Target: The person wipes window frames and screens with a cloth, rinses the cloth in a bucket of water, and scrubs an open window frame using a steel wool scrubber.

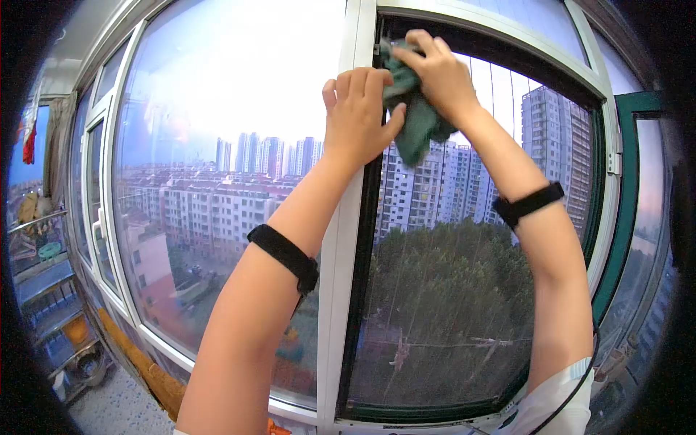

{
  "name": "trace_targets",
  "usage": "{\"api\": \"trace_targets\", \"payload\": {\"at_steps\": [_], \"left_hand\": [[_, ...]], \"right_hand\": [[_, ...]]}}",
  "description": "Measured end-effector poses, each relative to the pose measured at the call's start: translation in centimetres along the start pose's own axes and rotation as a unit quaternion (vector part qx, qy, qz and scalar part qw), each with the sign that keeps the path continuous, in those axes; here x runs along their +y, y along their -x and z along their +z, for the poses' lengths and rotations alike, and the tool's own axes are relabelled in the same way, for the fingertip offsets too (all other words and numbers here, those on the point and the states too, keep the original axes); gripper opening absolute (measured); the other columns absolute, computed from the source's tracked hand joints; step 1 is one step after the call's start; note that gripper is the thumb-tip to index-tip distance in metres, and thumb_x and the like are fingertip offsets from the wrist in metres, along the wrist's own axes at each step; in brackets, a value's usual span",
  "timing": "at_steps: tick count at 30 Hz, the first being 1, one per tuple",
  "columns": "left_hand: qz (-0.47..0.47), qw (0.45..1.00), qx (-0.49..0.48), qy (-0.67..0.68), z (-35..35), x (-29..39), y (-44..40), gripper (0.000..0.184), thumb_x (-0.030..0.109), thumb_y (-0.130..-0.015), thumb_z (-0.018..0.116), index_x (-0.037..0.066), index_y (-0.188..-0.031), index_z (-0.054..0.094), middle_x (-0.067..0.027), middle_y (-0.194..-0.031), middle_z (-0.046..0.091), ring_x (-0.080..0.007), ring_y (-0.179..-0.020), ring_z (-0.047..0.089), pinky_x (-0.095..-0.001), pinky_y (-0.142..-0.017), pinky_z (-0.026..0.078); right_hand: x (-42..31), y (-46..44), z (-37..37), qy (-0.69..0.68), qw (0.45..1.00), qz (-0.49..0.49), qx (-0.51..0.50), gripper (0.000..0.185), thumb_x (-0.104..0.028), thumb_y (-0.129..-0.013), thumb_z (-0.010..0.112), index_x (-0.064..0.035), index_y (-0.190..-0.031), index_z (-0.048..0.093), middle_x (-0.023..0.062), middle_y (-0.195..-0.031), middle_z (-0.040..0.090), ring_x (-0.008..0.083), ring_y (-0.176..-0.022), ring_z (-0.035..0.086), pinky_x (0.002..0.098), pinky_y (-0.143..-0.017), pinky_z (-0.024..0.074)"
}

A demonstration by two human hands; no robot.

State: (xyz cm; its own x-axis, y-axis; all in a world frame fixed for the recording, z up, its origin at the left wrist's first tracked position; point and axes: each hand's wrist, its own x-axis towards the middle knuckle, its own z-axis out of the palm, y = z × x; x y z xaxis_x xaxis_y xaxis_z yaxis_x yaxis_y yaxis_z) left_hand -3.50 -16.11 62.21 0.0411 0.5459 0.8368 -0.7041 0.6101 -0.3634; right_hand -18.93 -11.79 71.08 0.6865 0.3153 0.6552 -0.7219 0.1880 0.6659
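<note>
Up at the top left corner of the right-hand window opening, my right hand (444, 78) grips a dark green cloth (417, 127) against the black inner frame (370, 188). The cloth hangs down below the fingers, and the fingertips are slightly blurred. My left hand (357, 119) lies against the white window post (355, 36) just left of the cloth. Its fingers are stretched upward and its thumb sticks out to the right, close to the cloth; whether they touch I cannot tell. Black bands circle both forearms.
A large glass pane (217, 181) fills the left side, with a white handle (100, 225) on the narrower sash beyond it. At far right stands a green-framed panel (625, 196). Shelves (54, 304) with several items stand at far left. A dark cable (591, 377) runs by my right sleeve.
</note>
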Motion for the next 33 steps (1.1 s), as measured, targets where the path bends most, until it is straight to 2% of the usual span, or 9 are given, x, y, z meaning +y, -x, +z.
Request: {"api": "trace_targets", "payload": {"at_steps": [3, 13, 15, 16, 17, 24, 28, 30, 33], "left_hand": [[0.06, 0.998, -0.026, -0.024, -0.4, 0.5, 0.1, 0.035, 0.024, -0.075, 0.068, 0.011, -0.104, 0.053, -0.0055, -0.104, 0.053, -0.025, -0.108, 0.047, -0.0428, -0.096, 0.028], [0.079, 0.996, -0.032, -0.041, -0.4, 0.6, 0.4, 0.029, 0.014, -0.076, 0.064, 0.014, -0.104, 0.056, -0.0039, -0.103, 0.055, -0.0239, -0.108, 0.047, -0.0416, -0.096, 0.029], [0.11, 0.992, -0.027, -0.05, -0.6, 1.2, 0.9, 0.035, 0.013, -0.076, 0.064, 0.016, -0.111, 0.058, -0.0027, -0.101, 0.055, -0.0219, -0.106, 0.049, -0.0407, -0.095, 0.03], [0.16, 0.985, -0.046, -0.046, -0.9, 2.1, 1.3, 0.041, 0.012, -0.076, 0.064, 0.018, -0.117, 0.057, -0.0018, -0.099, 0.054, -0.0207, -0.102, 0.05, -0.04, -0.094, 0.032], [0.212, 0.974, -0.064, -0.043, -1.4, 2.9, 1.5, 0.047, 0.012, -0.077, 0.063, 0.02, -0.123, 0.057, -0.0009, -0.097, 0.054, -0.0195, -0.098, 0.05, -0.0394, -0.092, 0.033], [0.294, 0.924, 0.124, 0.209, -4.1, 14.8, 0.4, 0.078, 0.01, -0.068, 0.062, 0.058, -0.126, 0.044, 0.002, -0.083, 0.05, -0.0123, -0.059, 0.04, -0.0253, -0.048, 0.03], [0.254, 0.899, 0.147, 0.325, -6.0, 19.0, 0.3, 0.04, 0.025, -0.068, 0.064, 0.033, -0.107, 0.061, 0.0005, -0.078, 0.048, -0.0135, -0.057, 0.038, -0.0253, -0.049, 0.028], [0.23, 0.886, 0.023, 0.402, -6.9, 19.9, 0.7, 0.033, 0.039, -0.068, 0.062, 0.013, -0.087, 0.062, -0.0005, -0.077, 0.045, -0.0141, -0.057, 0.037, -0.0256, -0.049, 0.028], [0.229, 0.876, 0.015, 0.425, -6.9, 21.3, 1.5, 0.036, 0.041, -0.069, 0.061, 0.01, -0.087, 0.061, -0.0008, -0.078, 0.046, -0.0141, -0.06, 0.039, -0.0262, -0.051, 0.028]], "right_hand": [[2.1, -3.0, 2.0, 0.138, 0.983, -0.06, 0.108, 0.04, -0.009, -0.075, 0.06, -0.0195, -0.114, 0.064, 0.0006, -0.117, 0.054, 0.0195, -0.093, 0.06, 0.0325, -0.074, 0.0558], [4.4, -3.5, 3.5, 0.184, 0.97, -0.151, 0.052, 0.022, -0.014, -0.08, 0.06, -0.0127, -0.101, 0.066, 0.0013, -0.115, 0.054, 0.0213, -0.092, 0.062, 0.032, -0.061, 0.0578], [3.5, -3.4, 2.1, 0.126, 0.982, -0.139, 0.03, 0.017, -0.01, -0.08, 0.059, -0.0032, -0.093, 0.067, 0.0137, -0.094, 0.067, 0.0292, -0.081, 0.069, 0.0376, -0.069, 0.0557], [3.7, -3.7, 4.0, 0.198, 0.975, -0.105, 0.013, 0.019, -0.013, -0.081, 0.059, -0.0106, -0.098, 0.068, 0.0015, -0.115, 0.054, 0.0237, -0.09, 0.063, 0.0357, -0.056, 0.0583], [4.4, -3.3, 5.0, 0.2, 0.972, -0.122, 0.034, 0.017, -0.014, -0.082, 0.057, -0.0086, -0.094, 0.068, 0.0015, -0.114, 0.054, 0.0254, -0.089, 0.063, 0.0375, -0.052, 0.058], [5.8, -1.8, 2.9, 0.228, 0.969, -0.063, -0.067, 0.035, -0.011, -0.082, 0.056, -0.0147, -0.116, 0.061, 0.004, -0.122, 0.052, 0.0252, -0.092, 0.063, 0.0341, -0.057, 0.0601], [10.9, 2.4, -0.3, 0.274, 0.957, -0.049, -0.088, 0.04, -0.012, -0.085, 0.054, -0.0184, -0.124, 0.057, 0.0028, -0.126, 0.052, 0.0269, -0.094, 0.063, 0.0378, -0.059, 0.0609], [13.6, 4.3, -1.7, 0.302, 0.946, -0.045, -0.112, 0.048, -0.011, -0.084, 0.054, -0.0211, -0.131, 0.052, 0.0017, -0.129, 0.049, 0.0247, -0.096, 0.061, 0.0361, -0.06, 0.0611], [16.1, 6.5, -3.4, 0.322, 0.938, -0.021, -0.126, 0.051, -0.01, -0.085, 0.053, -0.0259, -0.134, 0.048, 0.0026, -0.124, 0.049, 0.025, -0.093, 0.061, 0.0367, -0.061, 0.0609]]}}
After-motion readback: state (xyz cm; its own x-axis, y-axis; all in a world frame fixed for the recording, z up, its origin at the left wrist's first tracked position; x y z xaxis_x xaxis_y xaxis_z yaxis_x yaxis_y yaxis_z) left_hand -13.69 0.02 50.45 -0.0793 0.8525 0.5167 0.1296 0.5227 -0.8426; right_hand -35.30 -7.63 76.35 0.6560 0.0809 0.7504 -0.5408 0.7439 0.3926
